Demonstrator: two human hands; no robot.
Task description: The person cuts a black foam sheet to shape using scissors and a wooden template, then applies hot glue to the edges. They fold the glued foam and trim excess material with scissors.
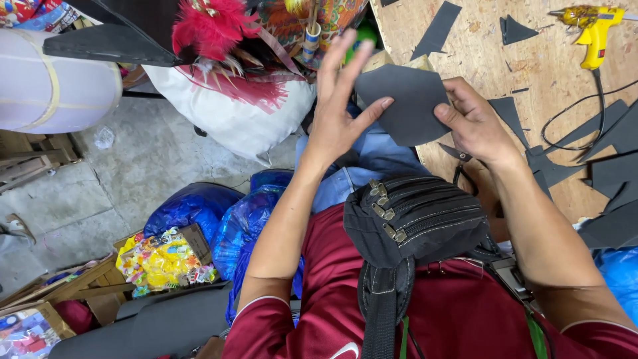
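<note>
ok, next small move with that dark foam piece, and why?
Probably bring the left hand flat down onto the dark foam piece. Only its thumb touches the edge; the fingers are splayed and lifted clear, while the right hand pinches the opposite edge, so the piece is held mostly from one side.

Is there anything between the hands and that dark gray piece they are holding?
No. The right hand pinches the gray piece at its right edge, and the left hand touches its left edge with the thumb, fingers spread open. Nothing visible lies between either hand and the piece.
</note>
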